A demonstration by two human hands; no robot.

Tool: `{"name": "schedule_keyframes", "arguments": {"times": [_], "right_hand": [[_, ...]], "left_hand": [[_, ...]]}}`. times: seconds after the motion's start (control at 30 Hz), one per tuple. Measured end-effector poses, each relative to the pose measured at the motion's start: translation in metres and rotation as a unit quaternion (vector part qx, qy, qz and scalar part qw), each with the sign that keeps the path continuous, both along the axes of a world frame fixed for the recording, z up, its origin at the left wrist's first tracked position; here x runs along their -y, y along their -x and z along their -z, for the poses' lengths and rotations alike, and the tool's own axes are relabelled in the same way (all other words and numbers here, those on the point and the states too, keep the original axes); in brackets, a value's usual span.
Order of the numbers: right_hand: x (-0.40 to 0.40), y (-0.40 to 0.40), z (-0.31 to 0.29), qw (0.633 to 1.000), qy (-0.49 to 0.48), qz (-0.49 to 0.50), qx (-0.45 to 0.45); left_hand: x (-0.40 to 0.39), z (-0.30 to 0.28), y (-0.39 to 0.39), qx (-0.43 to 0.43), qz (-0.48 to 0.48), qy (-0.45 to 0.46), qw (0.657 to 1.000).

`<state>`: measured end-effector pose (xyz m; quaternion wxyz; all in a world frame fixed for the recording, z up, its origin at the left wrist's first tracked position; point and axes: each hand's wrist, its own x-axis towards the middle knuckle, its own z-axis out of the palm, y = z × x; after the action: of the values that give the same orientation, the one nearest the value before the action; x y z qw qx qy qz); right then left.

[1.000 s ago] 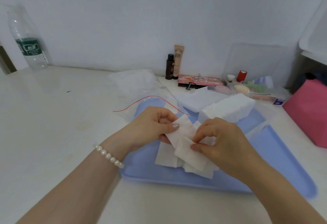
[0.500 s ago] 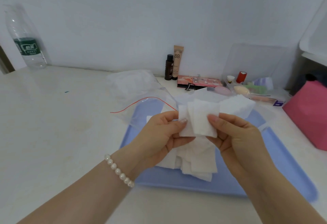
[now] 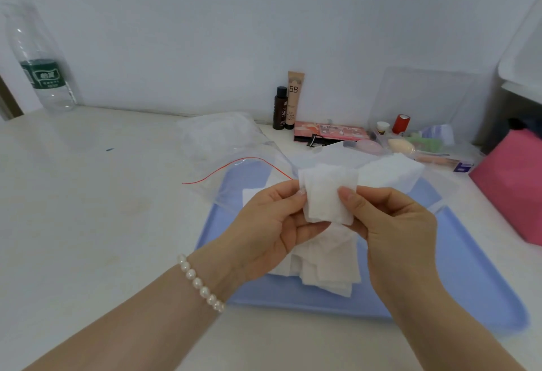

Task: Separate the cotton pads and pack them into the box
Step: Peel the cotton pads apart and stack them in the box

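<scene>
Both thumbs and fingertips pinch narrow on a small stack of cotton pads (image 3: 328,194) held upright at frame centre: the left hand (image 3: 264,233) grips its left edge, the right hand (image 3: 393,230) its right edge. At least 2 layers show, slightly offset, so the separating step looks in hand. Below, loose pads (image 3: 328,265) lie heaped on the blue tray (image 3: 469,277). Next, probably, peel 1 layer free with a light sliding pinch. Which container is the box, I cannot tell.

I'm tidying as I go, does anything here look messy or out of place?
Only the loose cotton pads on the blue tray: they lie overlapping and askew, not stacked. Nothing looks spilled or damaged.
</scene>
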<state>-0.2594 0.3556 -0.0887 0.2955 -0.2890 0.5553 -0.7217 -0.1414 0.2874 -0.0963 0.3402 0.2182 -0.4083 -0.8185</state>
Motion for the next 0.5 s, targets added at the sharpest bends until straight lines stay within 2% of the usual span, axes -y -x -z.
{"name": "schedule_keyframes", "arguments": {"times": [0.23, 0.5], "right_hand": [[0.0004, -0.0007, 0.0005, 0.999, -0.001, 0.028, -0.030], [-0.0006, -0.0023, 0.0014, 0.998, -0.006, 0.025, -0.049]], "left_hand": [[-0.0011, 0.0001, 0.0016, -0.009, 0.001, -0.021, 1.000], [-0.0027, 0.0023, 0.0029, 0.002, -0.007, 0.001, 1.000]]}}
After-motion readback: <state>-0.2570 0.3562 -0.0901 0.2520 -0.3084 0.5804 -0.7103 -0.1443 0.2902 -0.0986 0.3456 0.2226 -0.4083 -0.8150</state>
